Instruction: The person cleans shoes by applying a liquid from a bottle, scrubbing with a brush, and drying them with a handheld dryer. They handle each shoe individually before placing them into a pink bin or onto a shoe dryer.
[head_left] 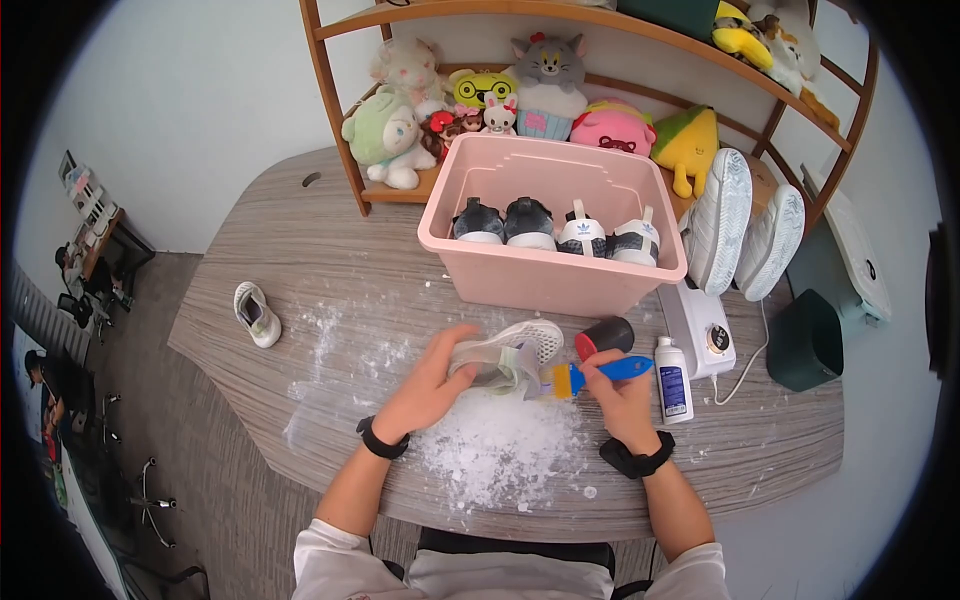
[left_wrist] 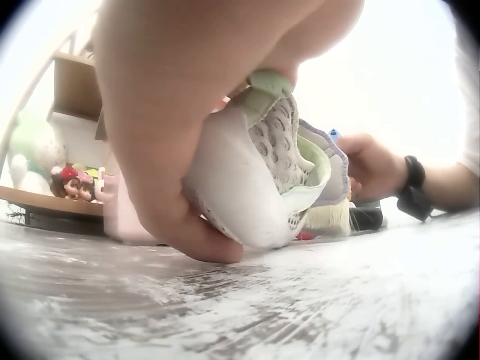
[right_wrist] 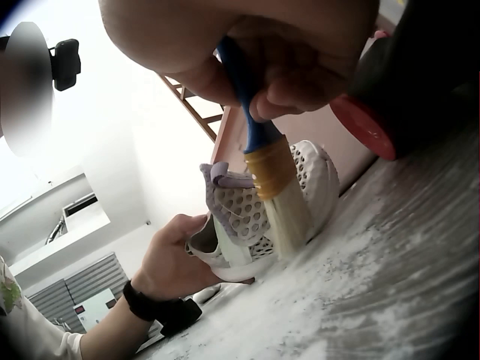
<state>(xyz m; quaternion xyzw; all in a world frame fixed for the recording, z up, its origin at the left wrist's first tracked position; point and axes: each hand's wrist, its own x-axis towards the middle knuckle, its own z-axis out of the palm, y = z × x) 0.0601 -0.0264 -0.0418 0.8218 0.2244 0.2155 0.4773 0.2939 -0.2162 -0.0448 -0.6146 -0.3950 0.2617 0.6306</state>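
A pale perforated shoe lies tilted on the table, its heel gripped by the left hand with fingers and thumb around it. In the left wrist view the white heel is low over the powdery surface. The right hand pinches the blue handle of a brush. Pale bristles touch or nearly touch the side of the shoe in the right wrist view. White powder is spread on the table below the shoe.
A pink bin with shoes stands behind. Right of the hands are a black-and-red cylinder, a white bottle and a white device with shoes above. Another small shoe sits at left. Plush toys fill the shelf.
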